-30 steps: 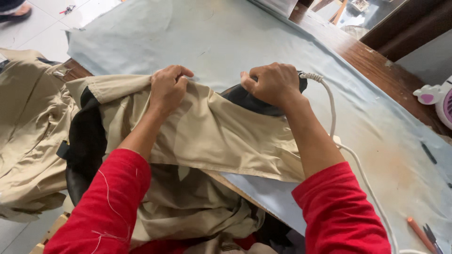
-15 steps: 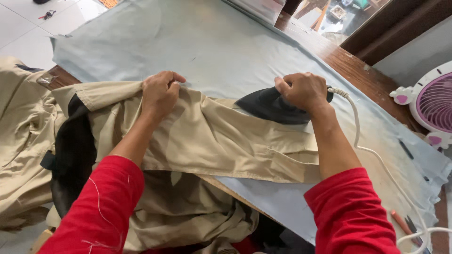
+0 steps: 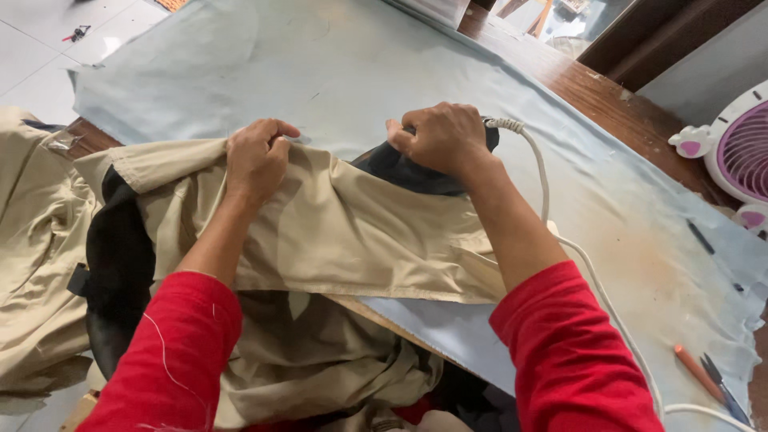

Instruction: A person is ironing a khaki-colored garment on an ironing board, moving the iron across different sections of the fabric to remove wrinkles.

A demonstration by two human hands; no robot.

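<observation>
A tan garment [image 3: 352, 232] lies across the near edge of a table covered with a pale blue cloth [image 3: 336, 72]. My left hand [image 3: 258, 156] pinches the garment's top edge with closed fingers, holding it flat. My right hand [image 3: 438, 138] grips the handle of a dark iron [image 3: 400, 172], whose sole rests on the tan fabric just right of my left hand. A white cord [image 3: 552, 224] runs from the iron's back, past my right forearm, toward the lower right. Both arms wear red sleeves.
More tan clothing [image 3: 36, 256] and a dark garment [image 3: 120, 272] hang off the table's left side. A white and purple fan [image 3: 740, 148] stands at the right edge. An orange pencil [image 3: 694, 370] and a dark tool [image 3: 724, 388] lie at lower right. The wooden table edge [image 3: 592, 84] shows beyond the cloth.
The iron and my right hand have slid left across the tan fabric toward my left hand. My left hand keeps its hold on the garment's edge.
</observation>
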